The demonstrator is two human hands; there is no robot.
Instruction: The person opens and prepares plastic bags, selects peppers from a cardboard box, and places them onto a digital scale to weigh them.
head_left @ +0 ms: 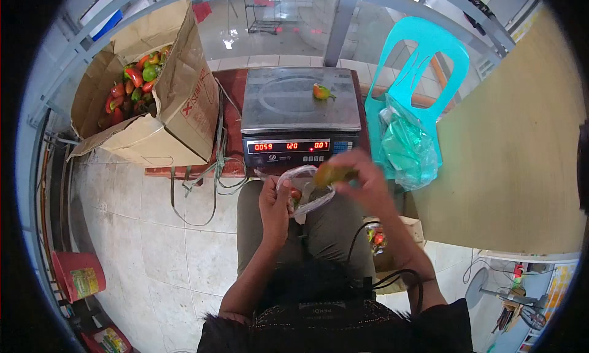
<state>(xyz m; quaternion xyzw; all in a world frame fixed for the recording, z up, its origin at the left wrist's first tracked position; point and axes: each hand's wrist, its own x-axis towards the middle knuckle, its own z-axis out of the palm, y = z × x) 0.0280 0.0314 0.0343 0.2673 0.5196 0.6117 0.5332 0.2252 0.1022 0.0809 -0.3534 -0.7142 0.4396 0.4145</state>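
Observation:
My left hand [275,204] is closed on the rim of a clear plastic bag [305,211] above my lap. Inside the bag a red pepper [295,196] shows. Over the bag's right side, my right hand [362,180] grips a greenish-brown pepper [331,175], slightly blurred. Just beyond my hands stands a digital scale [299,123] with lit red digits. One orange and green pepper [321,92] lies on its metal plate, touched by neither hand.
At the left, an open cardboard box [184,117] holds several peppers. A turquoise chair [423,104] with plastic bags [408,147] stands right of the scale, near a wooden table [509,150]. A small box [414,229] with bagged peppers sits below my right arm.

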